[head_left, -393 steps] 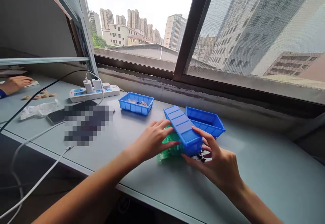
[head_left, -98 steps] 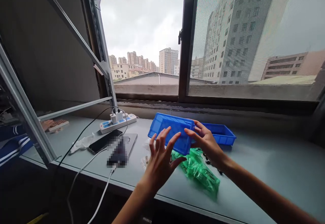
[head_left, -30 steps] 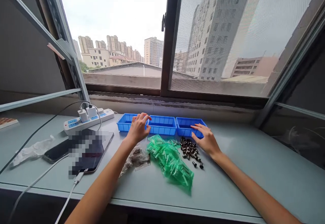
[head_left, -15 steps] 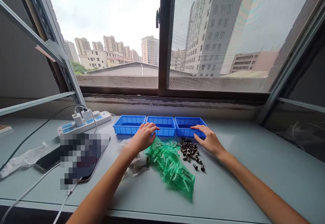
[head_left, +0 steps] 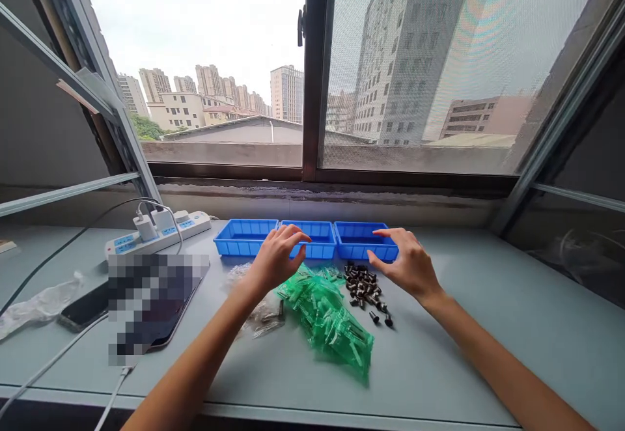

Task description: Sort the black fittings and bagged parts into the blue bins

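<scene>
My left hand (head_left: pixel 277 258) hovers before the middle blue bin (head_left: pixel 319 250), thumb and fingers apart with nothing between them. Over the right edge of the right blue bin (head_left: pixel 359 249), my right hand (head_left: pixel 407 265) is spread wide and holds nothing. The left blue bin (head_left: pixel 239 247) stands in the same row. Below the hands lies a heap of small green plastic packets (head_left: pixel 327 317). Dark bolts (head_left: pixel 362 284) are piled to its right, a few of them loose in front. Clear plastic bags (head_left: pixel 266 317) with small metal parts sit partly behind my left forearm.
A white power strip (head_left: pixel 195 222) with plugs and cables stands at the left back. Nearer are a partly blurred phone or tablet (head_left: pixel 173 327), a black phone (head_left: pixel 88 307) and crumpled clear plastic (head_left: pixel 41 304). The window sill (head_left: pixel 234 196) bounds the grey table (head_left: pixel 488 307) behind.
My right hand has moved slightly right and opened its thumb and fingers wider. My left hand's thumb and fingers also show a wider gap. The packets, bolts and bins lie as before.
</scene>
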Tool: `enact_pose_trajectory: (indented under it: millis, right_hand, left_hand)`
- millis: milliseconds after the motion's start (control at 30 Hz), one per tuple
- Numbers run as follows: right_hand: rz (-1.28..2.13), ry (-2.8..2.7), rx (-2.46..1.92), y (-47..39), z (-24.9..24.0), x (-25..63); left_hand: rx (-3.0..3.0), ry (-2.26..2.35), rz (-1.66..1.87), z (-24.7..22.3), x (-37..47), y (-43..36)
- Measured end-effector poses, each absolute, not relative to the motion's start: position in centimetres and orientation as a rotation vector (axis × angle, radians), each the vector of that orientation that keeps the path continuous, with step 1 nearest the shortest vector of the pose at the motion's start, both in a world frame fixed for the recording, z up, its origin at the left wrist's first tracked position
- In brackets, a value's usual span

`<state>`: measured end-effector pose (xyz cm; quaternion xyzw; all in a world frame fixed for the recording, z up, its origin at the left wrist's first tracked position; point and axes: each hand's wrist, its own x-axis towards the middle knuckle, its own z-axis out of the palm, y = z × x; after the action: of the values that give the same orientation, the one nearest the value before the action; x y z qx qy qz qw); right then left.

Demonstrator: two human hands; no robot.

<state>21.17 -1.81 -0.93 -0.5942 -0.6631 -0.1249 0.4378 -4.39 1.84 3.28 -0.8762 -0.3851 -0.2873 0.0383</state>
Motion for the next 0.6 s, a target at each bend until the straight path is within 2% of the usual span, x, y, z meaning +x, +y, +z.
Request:
enact_pose_trajectory:
  millis: [167,400,600]
  right_hand:
    - [0.005,-1.858,-1.501,-2.0,-1.5,20.2]
    - [0.042,-1.935,-1.672,-1.9,-2.3,19.8]
    - [0.151,-1.916,-1.752,-1.8,-2.4,19.5]
  left_hand:
    - [-2.984,-0.991,-1.245,4.1,-0.5,-0.9]
    - [-3.057,-1.42,-1.313,3.2,5.6,-2.7]
    - [-3.172,-1.442,-1.202,0.5,6.1,-1.9]
